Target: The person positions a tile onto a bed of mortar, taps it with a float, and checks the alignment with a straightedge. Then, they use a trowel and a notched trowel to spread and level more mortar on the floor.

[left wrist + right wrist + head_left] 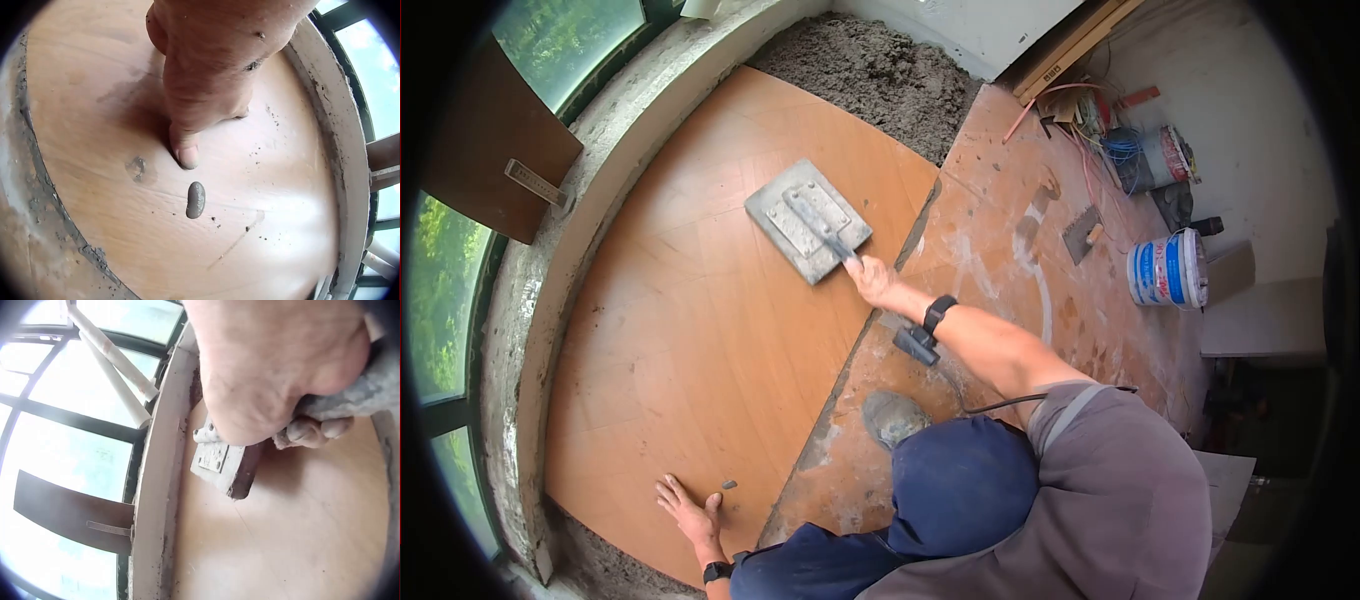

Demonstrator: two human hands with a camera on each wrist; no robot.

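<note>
My right hand (878,283) grips the handle of a square tile tamper (810,218), a grey block with a riveted plate on its back. Its flat face is turned down over the wood-look tile (700,330). In the right wrist view the fingers (306,430) curl round the grey handle, and the hand hides part of the block. My left hand (692,515) rests on the same tile with fingers spread, thumb tip down on the surface in the left wrist view. Just beyond that thumb lies a small grey lump (195,200).
Loose grey mortar (865,75) fills the floor past the tile's far edge. A windowsill (530,330) curves along the left. To the right are a notched trowel (1083,235), a white-and-blue bucket (1168,268) and tangled cables. My shoe (895,418) stands on the dusty floor beside the tile.
</note>
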